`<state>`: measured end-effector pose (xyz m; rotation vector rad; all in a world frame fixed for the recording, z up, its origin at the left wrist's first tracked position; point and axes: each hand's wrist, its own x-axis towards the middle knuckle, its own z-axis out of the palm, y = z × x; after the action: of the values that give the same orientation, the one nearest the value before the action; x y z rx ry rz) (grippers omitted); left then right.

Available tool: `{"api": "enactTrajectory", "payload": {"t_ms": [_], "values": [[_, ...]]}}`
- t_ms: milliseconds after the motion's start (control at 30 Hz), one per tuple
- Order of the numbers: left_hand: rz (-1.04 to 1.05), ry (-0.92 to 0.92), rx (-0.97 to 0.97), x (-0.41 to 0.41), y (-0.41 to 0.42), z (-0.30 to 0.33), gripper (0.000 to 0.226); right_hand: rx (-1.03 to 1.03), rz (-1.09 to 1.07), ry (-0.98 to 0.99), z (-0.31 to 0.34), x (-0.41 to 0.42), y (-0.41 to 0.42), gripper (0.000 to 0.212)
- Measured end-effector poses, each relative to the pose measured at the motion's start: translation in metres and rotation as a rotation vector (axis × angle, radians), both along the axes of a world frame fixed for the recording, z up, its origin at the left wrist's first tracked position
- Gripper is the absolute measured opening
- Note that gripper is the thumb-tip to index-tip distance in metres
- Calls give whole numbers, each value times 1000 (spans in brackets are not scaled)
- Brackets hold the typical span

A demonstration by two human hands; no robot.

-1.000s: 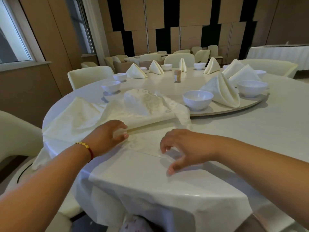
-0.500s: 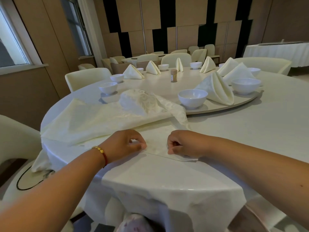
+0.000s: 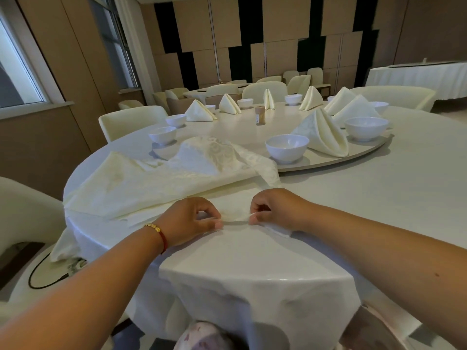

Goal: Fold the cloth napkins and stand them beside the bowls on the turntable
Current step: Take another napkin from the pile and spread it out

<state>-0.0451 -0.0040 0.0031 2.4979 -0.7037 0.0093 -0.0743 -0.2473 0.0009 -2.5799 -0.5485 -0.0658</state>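
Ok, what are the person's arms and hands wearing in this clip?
Both forearms are bare, with no sleeves in view. The left hand has a thin red cord bracelet with gold beads at the wrist. The right hand has no ring, watch or bracelet showing, and neither hand is gloved.

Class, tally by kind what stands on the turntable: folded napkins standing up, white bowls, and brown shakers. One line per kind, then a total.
folded napkins: 7
white bowls: 9, some partly hidden
brown shaker: 1
Total: 17
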Motion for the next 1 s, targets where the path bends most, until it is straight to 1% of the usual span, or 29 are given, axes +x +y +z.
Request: {"api": "enactTrajectory", "payload": {"t_ms": [33, 100, 167, 233, 300, 367, 433, 567, 667, 767, 800, 833, 900, 1000], "values": [[10, -12, 23, 1, 2, 0, 15, -6, 0, 20, 5, 0, -8, 20], [28, -38, 67, 2, 6, 0, 17, -98, -25, 19, 21, 0, -29, 19], [32, -68, 105, 4, 10, -1, 20, -198, -99, -10, 41, -4, -54, 20], [24, -101, 122, 5, 11, 0, 21, -216, -172, -35, 56, -9, -78, 22], [20, -132, 140, 5, 9, 0, 17, -222, -221, -9, 62, -11, -95, 22], [35, -156, 155, 4, 2, 1, 7, -237, -240, 25, 61, -13, -99, 20], [50, -173, 174, 2, -6, 3, 5, -221, -219, 10, 58, -19, -88, 17], [27, -200, 203, -2, -21, 7, 12, -109, -99, -41, 40, -29, -41, 29], [16, -179, 150, -4, -26, 10, 11, -97, -9, -74, 22, -20, -5, 36], [30, -146, 92, -6, -23, 8, 9, -117, 5, -94, 6, -1, 21, 43], [43, -140, 80, -6, -20, 6, 9, -113, 4, -96, 1, 6, 26, 42], [56, -140, 74, -6, -16, 5, 9, -95, 4, -102, -3, 12, 31, 37], [90, -154, 73, -5, -5, 2, 7, -14, -1, -110, -9, 21, 33, 21], [134, -168, 88, -3, 11, 5, 12, 52, 14, -74, -11, 25, 26, 20]]}}
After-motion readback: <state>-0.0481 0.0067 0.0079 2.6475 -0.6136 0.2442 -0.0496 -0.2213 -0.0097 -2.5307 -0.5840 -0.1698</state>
